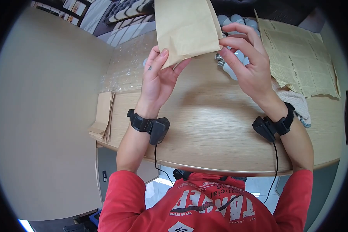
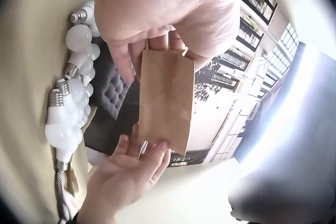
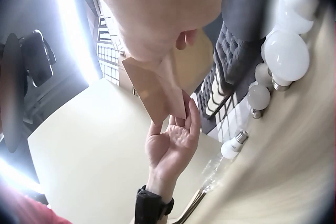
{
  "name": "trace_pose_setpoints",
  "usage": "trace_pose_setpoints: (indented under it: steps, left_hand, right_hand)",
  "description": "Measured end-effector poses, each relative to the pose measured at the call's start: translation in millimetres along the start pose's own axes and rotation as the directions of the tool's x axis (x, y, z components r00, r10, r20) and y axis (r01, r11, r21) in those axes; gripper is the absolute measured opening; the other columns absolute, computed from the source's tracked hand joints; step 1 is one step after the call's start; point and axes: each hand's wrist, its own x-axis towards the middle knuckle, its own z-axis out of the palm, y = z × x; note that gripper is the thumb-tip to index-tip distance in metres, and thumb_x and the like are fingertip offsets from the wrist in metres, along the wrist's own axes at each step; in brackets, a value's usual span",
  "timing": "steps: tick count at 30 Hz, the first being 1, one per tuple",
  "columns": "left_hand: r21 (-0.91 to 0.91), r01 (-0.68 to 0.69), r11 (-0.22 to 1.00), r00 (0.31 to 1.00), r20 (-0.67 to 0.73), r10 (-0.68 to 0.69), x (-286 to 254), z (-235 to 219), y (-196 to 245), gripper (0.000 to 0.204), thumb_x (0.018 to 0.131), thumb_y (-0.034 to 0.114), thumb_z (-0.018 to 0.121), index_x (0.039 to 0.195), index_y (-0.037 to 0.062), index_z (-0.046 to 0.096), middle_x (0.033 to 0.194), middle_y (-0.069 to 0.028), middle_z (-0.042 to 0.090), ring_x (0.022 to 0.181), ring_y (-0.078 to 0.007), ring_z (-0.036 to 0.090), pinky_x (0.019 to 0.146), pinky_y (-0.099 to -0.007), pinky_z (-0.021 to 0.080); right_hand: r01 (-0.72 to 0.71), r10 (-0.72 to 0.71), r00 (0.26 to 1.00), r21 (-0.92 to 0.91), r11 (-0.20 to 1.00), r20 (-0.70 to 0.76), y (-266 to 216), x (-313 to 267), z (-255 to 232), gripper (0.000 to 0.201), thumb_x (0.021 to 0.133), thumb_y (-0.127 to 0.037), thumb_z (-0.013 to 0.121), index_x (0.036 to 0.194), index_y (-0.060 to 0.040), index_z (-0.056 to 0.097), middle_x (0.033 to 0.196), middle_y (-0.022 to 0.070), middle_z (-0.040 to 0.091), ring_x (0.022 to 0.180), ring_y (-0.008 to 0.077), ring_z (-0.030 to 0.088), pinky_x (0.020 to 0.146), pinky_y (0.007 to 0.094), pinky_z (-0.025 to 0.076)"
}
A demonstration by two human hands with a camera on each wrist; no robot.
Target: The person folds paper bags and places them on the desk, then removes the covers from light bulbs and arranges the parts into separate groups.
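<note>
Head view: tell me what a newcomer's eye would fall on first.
Probably the brown paper bag, held up at top centre between the left hand and right hand. Next, the white light bulbs on the table beyond the right hand. The red top stands out at the bottom.

Brown paper bag (image 1: 189, 29) between left fingers (image 1: 157, 62) and right fingers (image 1: 240, 43), above wooden table (image 1: 208, 131).
</note>
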Motion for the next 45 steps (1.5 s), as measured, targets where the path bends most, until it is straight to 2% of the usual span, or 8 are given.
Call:
trace_pose_setpoints:
  steps: [11,23,26,29,35,38,41,45]
  left_hand:
    - [0.049,0.054,0.997,0.998,0.023,-0.055,-2.4,-3.7,-13.2,0.036,0.102,0.020,0.056,0.135,0.0117,0.044,0.138,-0.0078,0.055,0.126,-0.0251,0.056,0.104,-0.0443,0.051]
    - [0.073,0.040,0.996,0.998,0.036,-0.043,-4.5,15.6,-13.4,0.081,0.088,0.008,0.073,0.153,0.0129,0.024,0.140,-0.0139,0.052,0.128,-0.0271,0.056,0.102,-0.0450,0.054]
    - [0.160,-0.039,0.986,0.998,-0.039,0.046,-2.5,17.6,-9.9,0.092,0.084,0.002,0.077,0.155,0.0128,0.019,0.141,-0.0132,0.051,0.128,-0.0272,0.056,0.102,-0.0436,0.053]
    - [0.301,-0.179,0.937,0.978,-0.048,0.202,-3.6,22.1,-10.7,0.097,0.081,-0.002,0.078,0.155,0.0116,0.017,0.142,-0.0130,0.049,0.127,-0.0268,0.056,0.103,-0.0419,0.052]
    - [0.399,-0.224,0.889,0.970,0.005,0.242,-7.5,32.7,-6.6,0.112,0.080,-0.004,0.078,0.158,0.0108,-0.001,0.142,-0.0184,0.049,0.123,-0.0279,0.060,0.104,-0.0399,0.052]
    - [0.337,-0.177,0.925,0.975,-0.071,0.212,-6.9,29.7,-9.1,0.096,0.082,0.000,0.079,0.155,0.0050,0.017,0.139,-0.0172,0.054,0.119,-0.0249,0.062,0.103,-0.0377,0.051]
    - [0.214,0.047,0.976,0.994,-0.105,-0.025,-7.5,25.1,-1.5,0.051,0.089,0.000,0.072,0.135,0.0026,0.049,0.126,-0.0131,0.064,0.113,-0.0213,0.066,0.097,-0.0357,0.055]
    - [0.369,0.046,0.928,0.995,-0.101,-0.009,-10.0,17.6,-4.3,0.035,0.092,0.006,0.071,0.125,0.0015,0.059,0.118,-0.0117,0.069,0.107,-0.0192,0.069,0.093,-0.0335,0.056]
  right_hand:
    - [-0.080,0.079,0.993,0.016,0.997,0.084,-6.0,-1.5,1.6,0.025,0.082,-0.011,0.080,0.104,-0.0061,0.068,0.089,0.0054,0.068,0.078,0.0154,0.064,0.068,0.0261,0.050]
    - [-0.081,0.074,0.992,0.060,0.995,0.101,-11.0,-5.1,3.6,0.025,0.089,-0.007,0.072,0.112,-0.0027,0.065,0.093,0.0087,0.070,0.082,0.0162,0.067,0.072,0.0280,0.052]
    - [-0.373,0.401,0.914,0.537,0.757,0.070,-10.4,-8.2,10.1,0.036,0.092,-0.020,0.073,0.118,0.0004,0.061,0.100,0.0092,0.070,0.088,0.0136,0.065,0.078,0.0261,0.049]
    - [-0.615,0.585,0.771,0.530,0.584,0.251,-8.0,-4.2,3.6,0.048,0.091,-0.030,0.075,0.122,0.0026,0.058,0.106,0.0089,0.068,0.093,0.0116,0.062,0.082,0.0249,0.047]
    - [-0.738,0.594,0.674,0.356,0.574,0.440,-7.4,-1.9,1.8,0.041,0.090,-0.025,0.077,0.117,0.0037,0.067,0.103,0.0062,0.072,0.090,0.0093,0.064,0.081,0.0242,0.050]
    - [-0.675,0.550,0.738,0.407,0.616,0.392,-8.7,-3.6,4.5,0.033,0.092,-0.021,0.075,0.114,0.0031,0.070,0.100,0.0051,0.073,0.089,0.0081,0.064,0.080,0.0234,0.050]
    - [-0.640,0.518,0.768,0.406,0.653,0.378,-6.4,-5.8,6.3,0.032,0.094,-0.020,0.073,0.116,0.0029,0.069,0.100,0.0047,0.073,0.087,0.0072,0.064,0.078,0.0230,0.050]
    - [-0.647,0.541,0.762,0.411,0.642,0.355,-11.4,-4.3,6.7,0.030,0.096,-0.021,0.071,0.113,0.0038,0.070,0.095,0.0037,0.072,0.085,0.0061,0.062,0.076,0.0231,0.049]
